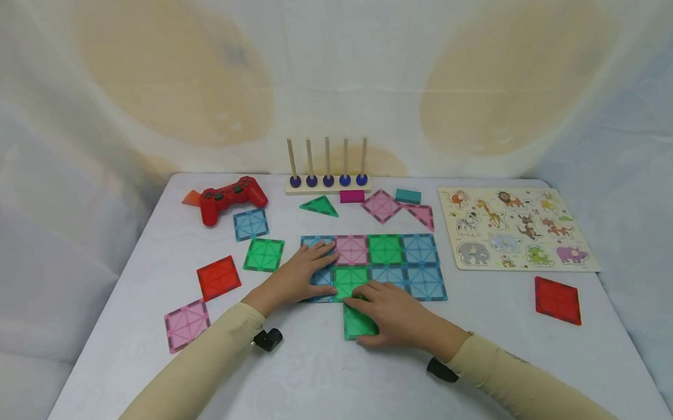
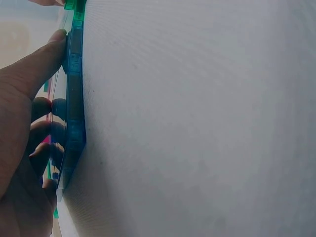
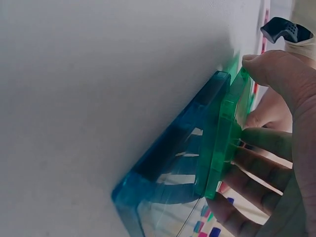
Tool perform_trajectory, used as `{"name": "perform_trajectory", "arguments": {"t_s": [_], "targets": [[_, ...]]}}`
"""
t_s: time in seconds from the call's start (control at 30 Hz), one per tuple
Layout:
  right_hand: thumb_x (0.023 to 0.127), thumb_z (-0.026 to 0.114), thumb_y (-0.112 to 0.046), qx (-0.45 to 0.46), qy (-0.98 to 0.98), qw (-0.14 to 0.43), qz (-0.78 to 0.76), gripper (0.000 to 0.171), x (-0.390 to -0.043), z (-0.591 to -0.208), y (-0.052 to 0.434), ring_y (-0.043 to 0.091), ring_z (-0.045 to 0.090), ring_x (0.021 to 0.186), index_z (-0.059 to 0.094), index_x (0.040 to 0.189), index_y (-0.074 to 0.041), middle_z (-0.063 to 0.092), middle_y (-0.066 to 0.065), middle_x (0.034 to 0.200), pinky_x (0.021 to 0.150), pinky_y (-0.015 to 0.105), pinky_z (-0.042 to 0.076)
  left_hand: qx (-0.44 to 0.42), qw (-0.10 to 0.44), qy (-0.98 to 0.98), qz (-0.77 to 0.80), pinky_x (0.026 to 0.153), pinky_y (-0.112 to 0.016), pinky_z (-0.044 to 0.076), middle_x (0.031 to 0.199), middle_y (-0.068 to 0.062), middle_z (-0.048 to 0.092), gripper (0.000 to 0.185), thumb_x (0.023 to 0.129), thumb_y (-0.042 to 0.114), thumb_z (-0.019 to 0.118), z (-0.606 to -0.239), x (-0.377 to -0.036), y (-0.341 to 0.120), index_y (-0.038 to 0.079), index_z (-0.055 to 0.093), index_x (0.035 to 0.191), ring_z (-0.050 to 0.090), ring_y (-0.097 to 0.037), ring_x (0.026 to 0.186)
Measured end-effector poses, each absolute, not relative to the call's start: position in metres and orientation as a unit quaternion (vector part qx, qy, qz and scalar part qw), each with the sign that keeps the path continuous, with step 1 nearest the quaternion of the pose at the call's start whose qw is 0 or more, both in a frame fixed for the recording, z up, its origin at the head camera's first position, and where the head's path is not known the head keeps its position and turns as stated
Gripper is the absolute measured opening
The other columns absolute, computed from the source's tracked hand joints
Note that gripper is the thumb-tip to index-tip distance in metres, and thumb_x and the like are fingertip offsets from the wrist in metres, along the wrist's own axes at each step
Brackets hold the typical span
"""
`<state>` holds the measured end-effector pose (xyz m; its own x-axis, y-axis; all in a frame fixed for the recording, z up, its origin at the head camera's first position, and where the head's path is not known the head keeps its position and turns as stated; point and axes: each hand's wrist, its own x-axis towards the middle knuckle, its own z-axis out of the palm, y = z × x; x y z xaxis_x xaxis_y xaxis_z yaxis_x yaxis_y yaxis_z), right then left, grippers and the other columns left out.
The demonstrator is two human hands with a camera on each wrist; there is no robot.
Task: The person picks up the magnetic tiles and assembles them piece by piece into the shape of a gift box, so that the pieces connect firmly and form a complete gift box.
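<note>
A flat grid of translucent magnetic tiles (image 1: 394, 258) lies in the middle of the white table (image 1: 301, 392), two rows deep. My left hand (image 1: 308, 273) presses flat on the blue tiles (image 2: 75, 98) at the grid's left end, thumb against their near edge. My right hand (image 1: 380, 316) grips a green square tile (image 1: 356, 324) lying just below the grid's front row, fingers over its top and thumb on its near edge. In the right wrist view that green tile (image 3: 224, 133) butts edge to edge against a blue tile (image 3: 182, 153).
Loose tiles lie around: red (image 1: 218, 277), pink (image 1: 186, 324), green (image 1: 264, 253) and blue (image 1: 250, 224) on the left, red (image 1: 557, 299) on the right. At the back sit a red game controller (image 1: 233, 197), a wooden peg stand (image 1: 328, 183) and an animal puzzle board (image 1: 514, 228).
</note>
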<state>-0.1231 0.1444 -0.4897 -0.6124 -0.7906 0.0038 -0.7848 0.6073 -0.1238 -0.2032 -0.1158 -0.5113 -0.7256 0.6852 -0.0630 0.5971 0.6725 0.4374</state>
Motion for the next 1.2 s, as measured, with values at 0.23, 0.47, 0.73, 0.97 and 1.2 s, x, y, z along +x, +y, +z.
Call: {"name": "perform_trajectory", "arguments": {"t_s": [0.23,0.47,0.73,0.97,1.2], "targets": [[0.087,0.07,-0.062,-0.446,0.893,0.024,-0.053,0.072,-0.122,-0.491,0.138,0.022,0.055,0.124,0.061,0.141,-0.016,0.061,0.002,0.133,0.098,0.047,0.052,0.356,0.11,0.907,0.197,0.124,-0.055,0.01,0.167,-0.009,0.024,0.084,0.091,0.052,0.072,-0.511,-0.203,-0.115,0.012,0.039,0.157,0.017,-0.033,0.155],[0.087,0.069,-0.064,-0.449,0.893,0.012,-0.038,0.07,-0.119,-0.49,0.134,0.02,0.054,0.124,0.063,0.139,-0.017,0.061,-0.001,0.133,0.096,0.045,0.052,0.354,0.111,0.908,0.194,0.124,-0.054,0.01,0.168,-0.007,0.023,0.084,0.091,0.052,0.072,-0.513,-0.205,-0.115,0.013,0.039,0.158,0.016,-0.031,0.155],[0.088,0.07,-0.062,-0.453,0.889,0.023,-0.059,0.073,-0.12,-0.493,0.134,0.02,0.052,0.125,0.058,0.144,-0.016,0.06,0.0,0.136,0.102,0.042,0.05,0.351,0.116,0.908,0.196,0.124,-0.054,0.01,0.168,-0.008,0.023,0.084,0.091,0.053,0.071,-0.512,-0.204,-0.115,0.012,0.038,0.158,0.017,-0.033,0.155],[0.087,0.071,-0.062,-0.453,0.888,0.029,-0.076,0.076,-0.121,-0.495,0.133,0.021,0.052,0.126,0.056,0.146,-0.016,0.059,0.001,0.136,0.106,0.041,0.047,0.351,0.116,0.909,0.194,0.124,-0.053,0.01,0.168,-0.008,0.023,0.084,0.092,0.052,0.071,-0.512,-0.204,-0.115,0.012,0.038,0.158,0.016,-0.032,0.155],[0.087,0.072,-0.061,-0.448,0.888,0.041,-0.094,0.079,-0.121,-0.495,0.133,0.021,0.051,0.128,0.053,0.148,-0.015,0.058,0.001,0.137,0.109,0.042,0.046,0.348,0.117,0.911,0.188,0.125,-0.052,0.009,0.168,-0.006,0.022,0.085,0.091,0.053,0.071,-0.513,-0.204,-0.115,0.014,0.037,0.158,0.014,-0.03,0.156]]}}
